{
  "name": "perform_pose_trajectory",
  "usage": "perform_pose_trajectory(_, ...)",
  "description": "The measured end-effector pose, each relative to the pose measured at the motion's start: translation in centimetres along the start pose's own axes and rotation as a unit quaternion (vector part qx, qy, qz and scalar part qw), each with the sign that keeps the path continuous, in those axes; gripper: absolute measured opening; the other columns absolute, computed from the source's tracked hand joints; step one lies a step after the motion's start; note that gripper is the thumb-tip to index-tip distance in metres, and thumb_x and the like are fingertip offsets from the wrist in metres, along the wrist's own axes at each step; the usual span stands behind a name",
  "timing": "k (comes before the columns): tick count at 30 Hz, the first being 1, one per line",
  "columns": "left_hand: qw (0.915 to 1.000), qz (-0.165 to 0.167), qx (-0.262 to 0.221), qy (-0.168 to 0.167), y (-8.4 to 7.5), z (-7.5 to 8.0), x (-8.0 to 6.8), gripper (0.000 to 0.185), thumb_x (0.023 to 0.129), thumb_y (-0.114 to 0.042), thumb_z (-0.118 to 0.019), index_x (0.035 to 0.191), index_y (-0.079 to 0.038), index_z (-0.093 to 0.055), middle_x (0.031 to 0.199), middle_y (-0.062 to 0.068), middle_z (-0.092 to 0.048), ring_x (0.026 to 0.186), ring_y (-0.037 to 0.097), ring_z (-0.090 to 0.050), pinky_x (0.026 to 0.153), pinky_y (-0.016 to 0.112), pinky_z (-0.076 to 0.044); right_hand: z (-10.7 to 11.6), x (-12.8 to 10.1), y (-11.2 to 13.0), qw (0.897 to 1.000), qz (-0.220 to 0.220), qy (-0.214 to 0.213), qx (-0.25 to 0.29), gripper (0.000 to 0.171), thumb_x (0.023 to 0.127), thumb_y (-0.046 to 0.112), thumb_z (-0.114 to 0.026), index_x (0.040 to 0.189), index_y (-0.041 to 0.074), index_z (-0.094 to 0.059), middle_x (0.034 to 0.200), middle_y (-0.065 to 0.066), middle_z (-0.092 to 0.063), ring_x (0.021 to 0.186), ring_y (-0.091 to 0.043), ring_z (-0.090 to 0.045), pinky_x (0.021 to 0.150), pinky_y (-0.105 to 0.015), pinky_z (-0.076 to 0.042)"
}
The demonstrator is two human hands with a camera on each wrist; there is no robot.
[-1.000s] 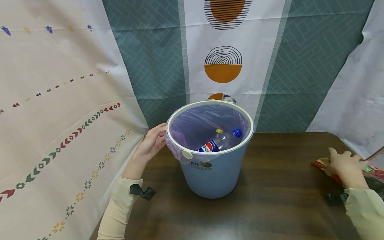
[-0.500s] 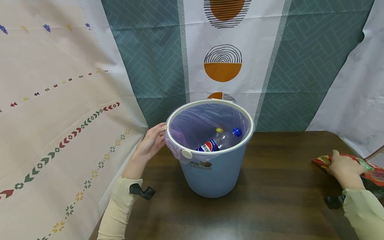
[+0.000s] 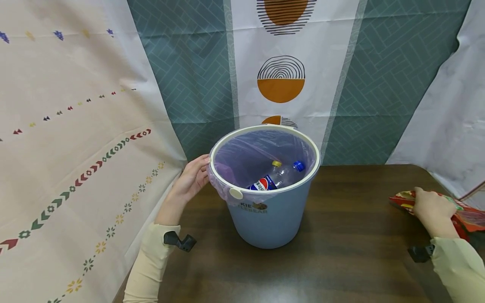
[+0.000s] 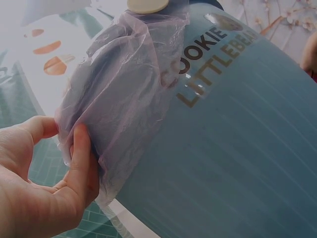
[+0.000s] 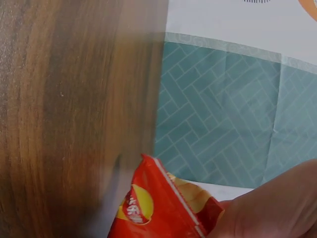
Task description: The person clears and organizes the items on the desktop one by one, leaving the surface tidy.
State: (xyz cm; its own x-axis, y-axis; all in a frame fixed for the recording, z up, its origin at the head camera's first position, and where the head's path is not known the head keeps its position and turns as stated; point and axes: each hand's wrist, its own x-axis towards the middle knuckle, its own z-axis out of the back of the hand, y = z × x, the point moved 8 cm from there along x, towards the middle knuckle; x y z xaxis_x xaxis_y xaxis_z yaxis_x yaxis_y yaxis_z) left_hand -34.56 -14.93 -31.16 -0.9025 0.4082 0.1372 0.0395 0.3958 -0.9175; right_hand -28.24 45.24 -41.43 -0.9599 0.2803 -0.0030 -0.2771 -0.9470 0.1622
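I see my left hand [image 3: 189, 181] at the rim of the one blue bin [image 3: 269, 219], which stands toward the desk's [image 3: 341, 252] far left corner. The left wrist view shows the thumb and fingers [image 4: 81, 163] pressed against the bin's side with the overhanging purple liner bag [image 4: 124, 99] gathered between them, so the hand pinches the liner against the wall; the fingers are bent, not straight. The bin's printed lettering sits just to the side of that hold.

My right hand [image 3: 433, 208] is at the desk's right edge, well apart from the bin. Its fingers are curled over the one red snack packet [image 3: 466, 216], gripping it from above; the packet sticks out on both sides of the hand. In the right wrist view the packet's [image 5: 158, 206] torn-looking red and yellow corner juts out past the hand [image 5: 277, 208], above the brown desk top. Whether it touches the surface I cannot tell.

Inside the bin I count two plastic bottles lying side by side at the bottom of the liner: one with a yellow cap [image 3: 277, 164] and one with a blue cap [image 3: 299, 166]. A red, white and blue label [image 3: 264, 185] shows on them. One cream clip [image 3: 236, 194] sits on the bin's rim at the near side.
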Motion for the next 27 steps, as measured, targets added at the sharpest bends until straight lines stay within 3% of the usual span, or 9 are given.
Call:
perform_pose_trajectory(4, 1.0000, -0.007, 0.002, 0.005, 0.0, 0.0, 0.0, 0.016, 0.101, -0.012, -0.045, 0.114, -0.007, -0.055, 0.092, -0.002, -0.066, 0.078, 0.006, -0.065, 0.070, 0.018, -0.056, 0.5, 0.0, 0.5, 0.999, 0.008, -0.034, 0.006, 0.053, 0.071, 0.003, -0.064, 0.120, -0.006, -0.045, 0.099, -0.047, -0.049, 0.072, -0.062, -0.048, 0.058, -0.067, -0.042)
perform_pose_trajectory(12, 0.9993, -0.024, 0.007, 0.028, -0.2, -0.2, -0.1, 0.017, 0.098, -0.016, -0.054, 0.113, -0.007, -0.057, 0.094, -0.003, -0.066, 0.080, 0.004, -0.064, 0.071, 0.017, -0.056, 1.4, -0.1, 1.8, 0.997, 0.033, -0.062, 0.020, 0.051, 0.075, 0.002, -0.060, 0.123, -0.003, -0.043, 0.098, -0.047, -0.050, 0.067, -0.058, -0.048, 0.054, -0.066, -0.040)
perform_pose_trajectory(20, 1.0000, -0.005, 0.007, 0.001, 0.1, 0.2, 0.1, 0.016, 0.101, -0.011, -0.045, 0.110, -0.007, -0.056, 0.091, -0.002, -0.064, 0.076, 0.005, -0.064, 0.069, 0.017, -0.056, 2.3, -0.1, 2.8, 0.995, 0.044, -0.090, 0.020, 0.052, 0.076, 0.001, -0.059, 0.125, -0.001, -0.043, 0.098, -0.046, -0.051, 0.067, -0.058, -0.049, 0.053, -0.066, -0.040)
perform_pose_trajectory(27, 0.9999, 0.003, 0.009, -0.006, 0.0, 0.0, 0.0, 0.016, 0.102, -0.011, -0.042, 0.112, -0.006, -0.054, 0.092, -0.001, -0.064, 0.077, 0.006, -0.064, 0.069, 0.017, -0.056, 3.0, -0.3, 4.0, 0.993, 0.056, -0.098, 0.014, 0.062, 0.072, 0.000, -0.066, 0.129, 0.001, -0.041, 0.104, -0.047, -0.049, 0.075, -0.061, -0.048, 0.057, -0.070, -0.040)
